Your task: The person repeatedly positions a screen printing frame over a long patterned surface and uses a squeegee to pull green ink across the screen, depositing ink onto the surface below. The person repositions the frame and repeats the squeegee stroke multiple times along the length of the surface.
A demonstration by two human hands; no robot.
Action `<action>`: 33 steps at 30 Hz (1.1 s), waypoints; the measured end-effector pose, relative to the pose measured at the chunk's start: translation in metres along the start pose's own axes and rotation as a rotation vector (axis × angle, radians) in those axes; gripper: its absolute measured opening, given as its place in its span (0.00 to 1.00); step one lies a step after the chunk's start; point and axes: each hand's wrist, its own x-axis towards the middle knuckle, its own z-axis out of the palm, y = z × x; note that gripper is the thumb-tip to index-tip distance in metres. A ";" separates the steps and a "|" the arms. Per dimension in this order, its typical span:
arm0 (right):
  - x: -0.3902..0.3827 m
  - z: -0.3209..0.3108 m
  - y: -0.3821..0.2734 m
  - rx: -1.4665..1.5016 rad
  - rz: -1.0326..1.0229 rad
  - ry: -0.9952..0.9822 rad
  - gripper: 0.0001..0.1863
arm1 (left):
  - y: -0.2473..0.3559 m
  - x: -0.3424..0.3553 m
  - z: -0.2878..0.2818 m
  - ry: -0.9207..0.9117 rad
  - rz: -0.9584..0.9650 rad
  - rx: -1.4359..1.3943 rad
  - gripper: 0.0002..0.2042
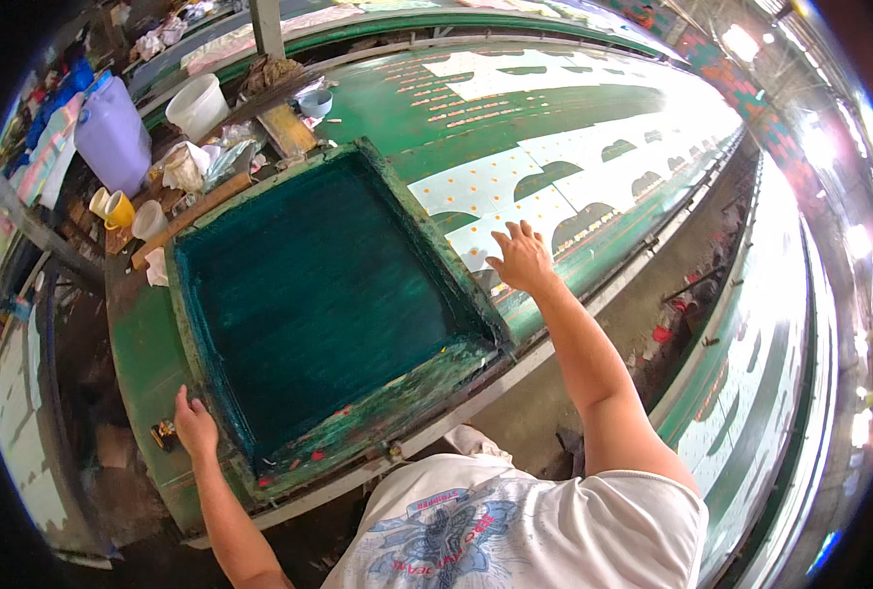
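Note:
A large screen-printing frame (318,304) with dark teal mesh and paint-stained edges lies on the long green table. My right hand (522,260) hangs open past the frame's right side, fingers spread and holding nothing. Beneath and beyond it lie white cut fabric pieces (505,187) with orange dots, laid out in rows. My left hand (196,424) is beside the frame's lower left edge, its visible fingers stretched out; whether it touches the frame I cannot tell. Close to those fingers sits a small black and yellow object (164,434), too small to name.
Behind the frame's left corner stand a lavender jug (112,135), a white bucket (198,106), yellow cups (118,209), a white cup (149,221) and a grey-blue bowl (315,103). A metal rail (642,243) edges the table. Another long table (740,393) runs across the aisle at right.

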 end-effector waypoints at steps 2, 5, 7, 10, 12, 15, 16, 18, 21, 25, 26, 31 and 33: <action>0.031 0.015 0.020 0.015 -0.019 -0.008 0.32 | -0.027 0.023 0.008 0.042 -0.058 0.124 0.21; 0.062 0.036 0.053 0.053 -0.046 0.033 0.32 | -0.021 0.030 0.024 0.062 -0.297 0.073 0.25; 0.079 0.049 0.066 0.088 -0.069 -0.006 0.33 | -0.024 0.026 0.023 0.150 -0.257 0.162 0.27; 0.090 0.065 0.079 0.095 -0.128 -0.023 0.32 | -0.021 0.023 0.021 0.183 -0.286 0.202 0.28; 0.094 0.069 0.087 0.092 -0.167 -0.049 0.31 | -0.015 0.021 0.022 0.190 -0.323 0.195 0.28; 0.093 0.065 0.091 0.009 -0.258 -0.068 0.30 | -0.007 0.015 0.030 0.184 -0.339 0.197 0.29; 0.090 0.062 0.091 -0.034 -0.292 -0.074 0.29 | -0.006 0.015 0.031 0.156 -0.331 0.208 0.30; 0.087 0.057 0.087 -0.034 -0.303 -0.065 0.29 | -0.016 0.017 0.031 0.184 -0.301 0.208 0.30; 0.082 0.054 0.078 0.077 -0.299 -0.008 0.29 | -0.037 0.031 0.021 0.127 -0.395 0.206 0.31; 0.036 0.061 0.054 0.625 -0.237 0.148 0.27 | -0.029 0.037 0.024 -0.044 -0.397 0.076 0.31; 0.007 0.068 0.037 0.663 -0.087 0.163 0.25 | -0.031 0.037 0.025 -0.010 -0.424 0.024 0.31; -0.094 0.055 -0.002 1.050 0.433 -0.357 0.26 | -0.033 0.035 0.038 0.172 -0.476 -0.226 0.35; -0.106 0.062 -0.004 1.143 0.469 -0.317 0.26 | -0.022 0.030 0.040 0.179 -0.396 -0.269 0.37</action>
